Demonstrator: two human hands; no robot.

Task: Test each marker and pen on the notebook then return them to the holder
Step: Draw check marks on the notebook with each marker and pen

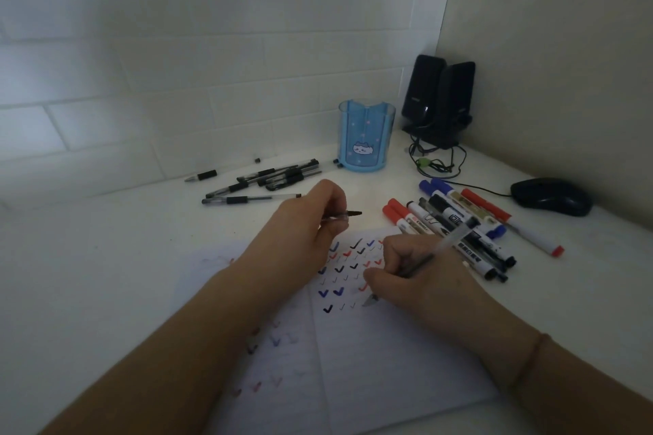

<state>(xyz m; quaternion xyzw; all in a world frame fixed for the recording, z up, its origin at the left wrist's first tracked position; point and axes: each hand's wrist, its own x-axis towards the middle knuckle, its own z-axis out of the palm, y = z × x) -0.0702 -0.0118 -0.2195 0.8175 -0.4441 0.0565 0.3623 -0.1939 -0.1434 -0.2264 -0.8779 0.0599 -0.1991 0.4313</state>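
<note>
An open notebook (371, 357) lies in front of me, its pages covered with red, blue and black check marks. My right hand (413, 268) grips a clear-barrelled pen (448, 240) with its tip touching the page near the lowest marks. My left hand (311, 219) hovers over the notebook's top edge and pinches the pen's cap (348, 214). A blue transparent holder (366, 135) with a cat picture stands at the back by the wall. Several black gel pens (265, 180) lie to its left. Several whiteboard markers (459, 219) lie in a pile to the right.
Two black speakers (438, 99) stand in the back right corner with tangled cables (434, 162) in front. A black mouse (551, 196) sits at the right. A small loose cap (257, 160) lies by the tiled wall. The white desk meets walls behind and right.
</note>
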